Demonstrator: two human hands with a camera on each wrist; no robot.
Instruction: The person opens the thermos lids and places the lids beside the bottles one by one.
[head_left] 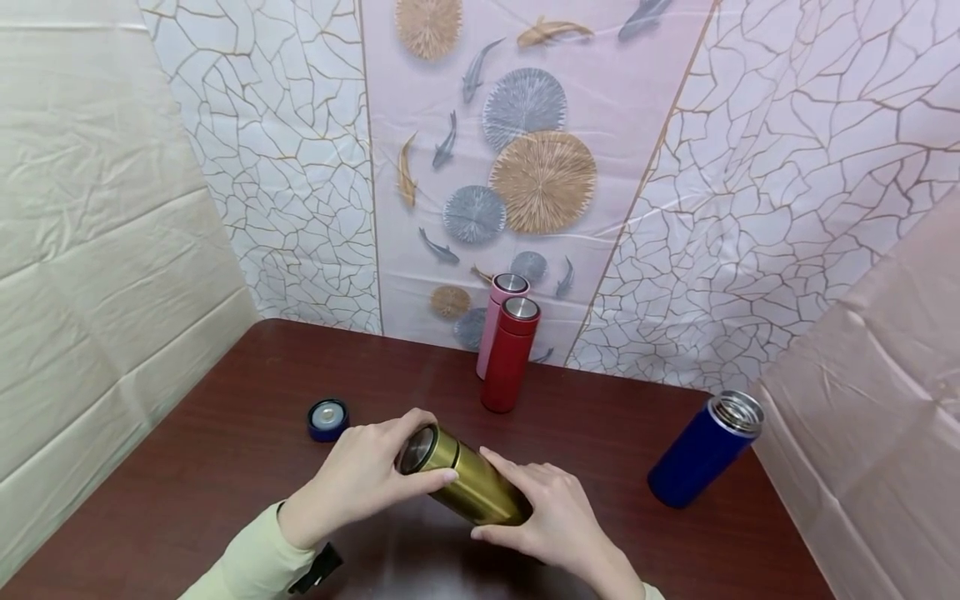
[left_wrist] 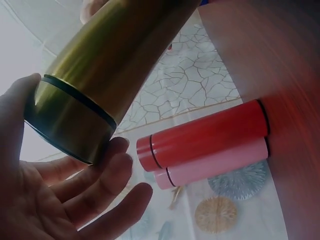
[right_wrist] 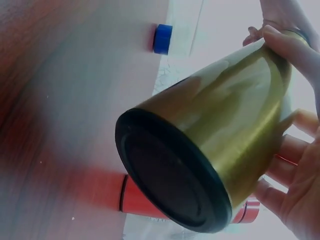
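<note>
While hands [head_left: 365,468] [head_left: 557,510] hold it, plain bottle [head_left: 476,485] slants.

Shows gold bottle [head_left: 480,483], cylindrical, shiny metallic finish. Has matching gold cap [left_wrist: 72,117] seated on body, marked off by thin black seam. Carries dark, reflective disc [head_left: 417,450] on cap top. Ends in black base [right_wrist: 172,170], round, ring-rimmed underside visible. Tilts, cap end higher and leftward in head view, base lower right. Held off tabletop [head_left: 600,433], gripped by left hand [head_left: 367,467] at cap, right hand [head_left: 547,504] around lower body.
</note>
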